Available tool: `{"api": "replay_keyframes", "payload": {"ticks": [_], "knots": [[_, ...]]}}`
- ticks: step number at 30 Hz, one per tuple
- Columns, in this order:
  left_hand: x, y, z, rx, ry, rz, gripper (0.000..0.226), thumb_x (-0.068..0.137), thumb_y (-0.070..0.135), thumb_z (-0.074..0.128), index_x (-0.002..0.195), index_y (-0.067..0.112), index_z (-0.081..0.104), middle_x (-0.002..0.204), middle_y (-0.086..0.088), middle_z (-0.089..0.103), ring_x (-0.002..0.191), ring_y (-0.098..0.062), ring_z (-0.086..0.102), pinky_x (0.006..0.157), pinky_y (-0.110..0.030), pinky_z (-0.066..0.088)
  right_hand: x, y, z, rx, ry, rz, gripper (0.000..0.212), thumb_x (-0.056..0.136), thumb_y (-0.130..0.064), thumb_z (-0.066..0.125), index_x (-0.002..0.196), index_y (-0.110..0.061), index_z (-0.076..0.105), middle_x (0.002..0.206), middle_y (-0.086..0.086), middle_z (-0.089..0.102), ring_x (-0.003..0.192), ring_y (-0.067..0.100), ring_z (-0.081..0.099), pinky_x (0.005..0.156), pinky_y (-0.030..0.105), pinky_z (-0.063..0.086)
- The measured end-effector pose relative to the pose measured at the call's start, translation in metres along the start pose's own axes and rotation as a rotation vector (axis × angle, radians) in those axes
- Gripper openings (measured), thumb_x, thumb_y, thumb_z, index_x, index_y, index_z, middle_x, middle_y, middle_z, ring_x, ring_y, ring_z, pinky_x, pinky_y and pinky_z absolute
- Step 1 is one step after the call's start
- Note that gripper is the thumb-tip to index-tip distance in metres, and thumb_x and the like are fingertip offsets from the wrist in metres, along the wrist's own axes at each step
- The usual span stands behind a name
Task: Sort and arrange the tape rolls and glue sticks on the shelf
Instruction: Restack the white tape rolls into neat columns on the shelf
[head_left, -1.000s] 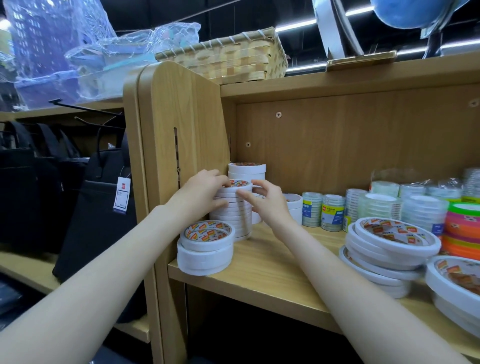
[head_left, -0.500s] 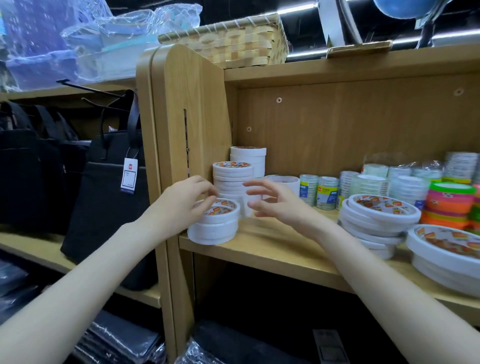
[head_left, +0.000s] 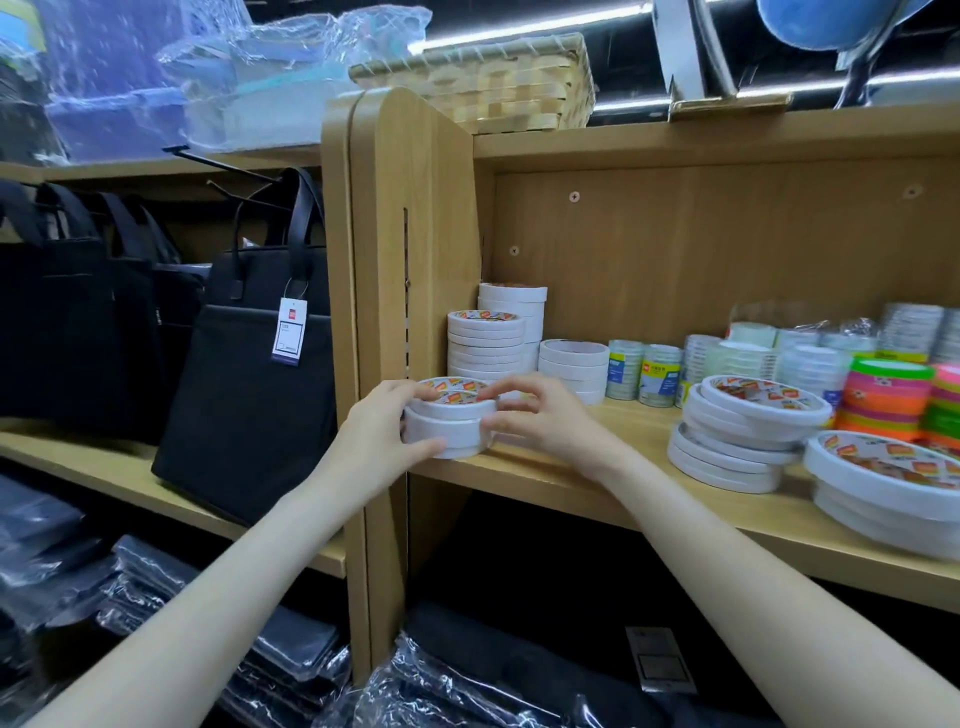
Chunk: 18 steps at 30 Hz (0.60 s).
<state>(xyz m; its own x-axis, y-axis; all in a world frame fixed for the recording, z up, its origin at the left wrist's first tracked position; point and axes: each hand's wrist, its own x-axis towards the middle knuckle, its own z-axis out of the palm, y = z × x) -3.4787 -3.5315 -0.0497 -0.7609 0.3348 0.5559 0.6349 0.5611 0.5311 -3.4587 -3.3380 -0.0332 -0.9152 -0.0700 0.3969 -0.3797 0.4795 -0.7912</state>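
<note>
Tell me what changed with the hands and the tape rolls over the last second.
Both hands left the tall stack of white tape rolls at the back and came forward to the short stack of tape rolls at the shelf's front edge. The left hand now grips its left side, and the right hand pinches its right side. The tall stack and the large tape rolls to the right stayed put.

This was a shop selling stationery and bags. A wooden shelf carried many identical tape rolls stacked as stock, with clear tape in wrapped packs. Beside it hung a black bag with a price tag, and plastic-wrapped goods sat above.
</note>
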Motion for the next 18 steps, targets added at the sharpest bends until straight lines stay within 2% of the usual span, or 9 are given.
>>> {"api": "replay_keyframes", "payload": {"ticks": [2, 6, 9, 12, 14, 16, 18], "knots": [[-0.001, 0.001, 0.0, -0.024, 0.028, -0.008, 0.038, 0.076, 0.016, 0.075, 0.111, 0.016, 0.058, 0.12, 0.0, 0.049, 0.114, -0.013, 0.049, 0.092, -0.023, 0.047, 0.001, -0.002, -0.001, 0.025, -0.011, -0.004, 0.02, 0.079, -0.002, 0.07, 0.098, -0.002, 0.064, 0.106, 0.005, 0.06, 0.091, 0.006, 0.06, 0.069, 0.012, 0.052], [-0.001, 0.005, 0.002, -0.007, 0.029, -0.015, 0.031, 0.077, 0.017, 0.074, 0.1, 0.02, 0.053, 0.117, 0.002, 0.047, 0.115, -0.015, 0.048, 0.095, -0.032, 0.049, 0.006, -0.004, -0.002, -0.08, -0.021, 0.001, 0.017, 0.076, -0.008, 0.074, 0.088, -0.015, 0.064, 0.108, 0.005, 0.063, 0.103, 0.016, 0.061, 0.085, 0.024, 0.049], [0.0, 0.007, 0.003, 0.018, 0.013, -0.031, 0.031, 0.081, 0.017, 0.07, 0.108, 0.018, 0.055, 0.127, -0.003, 0.046, 0.119, -0.016, 0.046, 0.097, -0.033, 0.047, 0.005, -0.003, 0.0, -0.07, -0.004, 0.033, 0.024, 0.077, -0.011, 0.073, 0.098, -0.016, 0.063, 0.112, 0.002, 0.061, 0.106, 0.016, 0.059, 0.085, 0.025, 0.051], [-0.003, 0.01, 0.005, 0.01, 0.105, -0.051, 0.03, 0.085, 0.016, 0.065, 0.115, 0.015, 0.057, 0.125, -0.002, 0.048, 0.115, -0.013, 0.048, 0.085, -0.02, 0.043, 0.003, 0.001, 0.001, -0.089, 0.04, 0.079, 0.036, 0.079, -0.018, 0.073, 0.112, -0.018, 0.059, 0.11, -0.003, 0.057, 0.109, 0.011, 0.053, 0.087, 0.025, 0.042], [-0.008, 0.011, 0.009, -0.031, 0.174, -0.097, 0.031, 0.087, 0.014, 0.062, 0.118, 0.015, 0.056, 0.125, -0.002, 0.048, 0.113, -0.01, 0.047, 0.081, -0.014, 0.037, 0.001, 0.002, 0.003, 0.007, 0.04, 0.152, 0.04, 0.078, -0.018, 0.073, 0.115, -0.02, 0.057, 0.113, 0.002, 0.059, 0.109, 0.013, 0.054, 0.092, 0.028, 0.043], [-0.013, 0.013, 0.015, -0.038, 0.224, -0.13, 0.037, 0.086, 0.012, 0.063, 0.122, 0.015, 0.053, 0.128, -0.004, 0.045, 0.114, -0.012, 0.048, 0.083, -0.015, 0.038, 0.0, 0.004, 0.006, 0.12, 0.054, 0.198, 0.046, 0.077, -0.014, 0.074, 0.118, -0.02, 0.054, 0.113, 0.006, 0.061, 0.109, 0.017, 0.057, 0.097, 0.035, 0.047], [-0.018, 0.014, 0.021, -0.032, 0.247, -0.134, 0.044, 0.085, 0.012, 0.064, 0.126, 0.015, 0.049, 0.128, -0.006, 0.042, 0.114, -0.015, 0.051, 0.087, -0.018, 0.044, -0.002, 0.004, 0.008, 0.071, 0.074, 0.2, 0.054, 0.077, -0.014, 0.075, 0.124, -0.017, 0.05, 0.117, 0.008, 0.061, 0.112, 0.018, 0.056, 0.095, 0.029, 0.045]]}}
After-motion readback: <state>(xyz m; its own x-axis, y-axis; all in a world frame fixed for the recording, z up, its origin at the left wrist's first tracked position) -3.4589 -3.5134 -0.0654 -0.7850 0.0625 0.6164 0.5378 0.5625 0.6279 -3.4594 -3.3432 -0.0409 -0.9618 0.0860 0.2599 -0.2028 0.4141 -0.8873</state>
